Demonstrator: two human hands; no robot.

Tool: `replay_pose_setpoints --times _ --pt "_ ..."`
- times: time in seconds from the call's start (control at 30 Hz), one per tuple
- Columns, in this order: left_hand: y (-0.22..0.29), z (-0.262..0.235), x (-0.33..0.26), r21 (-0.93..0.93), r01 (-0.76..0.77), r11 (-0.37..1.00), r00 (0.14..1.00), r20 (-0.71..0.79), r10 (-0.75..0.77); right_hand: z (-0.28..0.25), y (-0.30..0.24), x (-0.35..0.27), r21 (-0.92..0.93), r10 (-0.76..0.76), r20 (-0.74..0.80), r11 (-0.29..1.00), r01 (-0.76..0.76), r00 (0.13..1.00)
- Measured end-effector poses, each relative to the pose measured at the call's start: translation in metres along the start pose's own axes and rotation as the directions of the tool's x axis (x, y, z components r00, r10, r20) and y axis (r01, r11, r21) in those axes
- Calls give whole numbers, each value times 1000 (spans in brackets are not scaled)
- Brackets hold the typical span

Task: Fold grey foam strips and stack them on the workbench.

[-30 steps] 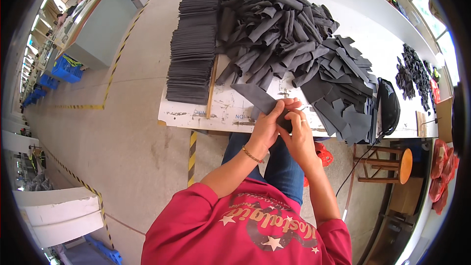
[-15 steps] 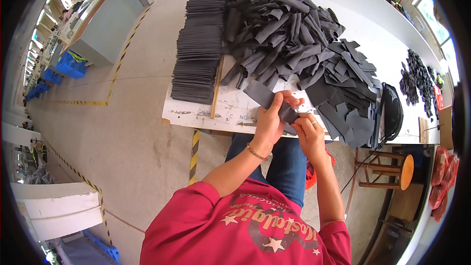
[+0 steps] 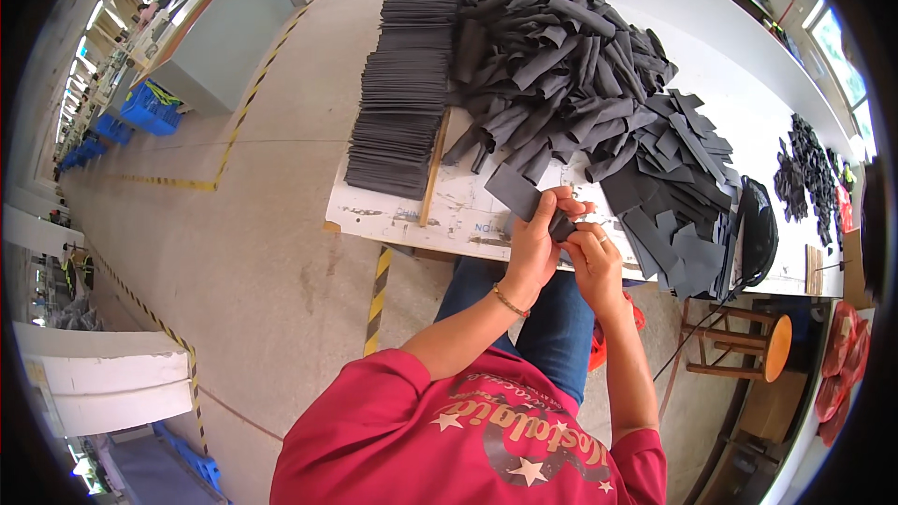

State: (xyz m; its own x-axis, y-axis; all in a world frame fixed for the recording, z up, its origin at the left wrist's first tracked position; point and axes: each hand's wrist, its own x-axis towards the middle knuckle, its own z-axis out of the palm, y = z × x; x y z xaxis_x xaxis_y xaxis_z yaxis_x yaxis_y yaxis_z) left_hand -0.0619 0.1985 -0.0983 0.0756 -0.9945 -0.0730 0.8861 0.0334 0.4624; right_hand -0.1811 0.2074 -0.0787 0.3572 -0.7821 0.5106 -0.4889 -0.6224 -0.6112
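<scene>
Between my two hands is a dark grey fabric strip (image 3: 513,190), held just over the table's front edge. My left hand (image 3: 538,241) is closed on it, thumb on top, with the flat end sticking out to the upper left. The fingers of my right hand (image 3: 595,258) pinch its bunched near end, partly hidden by the fingers. Beyond my hands lies a big heap of folded or curled dark strips (image 3: 561,65). Flat dark fabric pieces (image 3: 673,196) are piled to the right of it. A long, tightly packed row of dark pieces (image 3: 402,103) runs along the left.
The white table (image 3: 374,210) has a wooden strip (image 3: 434,168) beside the packed row. A black mesh-like object (image 3: 758,232) stands at the right end, with a wooden stool (image 3: 774,348) below. Farther right lies another dark heap (image 3: 801,168). Blue crates (image 3: 150,110) sit far left.
The whole view has shifted a little, so the table appears farther right and lower. My hands stay on the strip, and its near end looks more bunched between my fingers.
</scene>
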Motion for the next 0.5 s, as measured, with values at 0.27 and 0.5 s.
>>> replay_pose_setpoints --times 0.27,0.5 --pt "0 -4 3 -57 -6 998 1000 17 7 -1 -6 1 101 132 41 986 -135 990" --pt "15 -4 14 -32 -35 999 997 -63 33 30 -10 -5 613 577 -130 686 -392 806"
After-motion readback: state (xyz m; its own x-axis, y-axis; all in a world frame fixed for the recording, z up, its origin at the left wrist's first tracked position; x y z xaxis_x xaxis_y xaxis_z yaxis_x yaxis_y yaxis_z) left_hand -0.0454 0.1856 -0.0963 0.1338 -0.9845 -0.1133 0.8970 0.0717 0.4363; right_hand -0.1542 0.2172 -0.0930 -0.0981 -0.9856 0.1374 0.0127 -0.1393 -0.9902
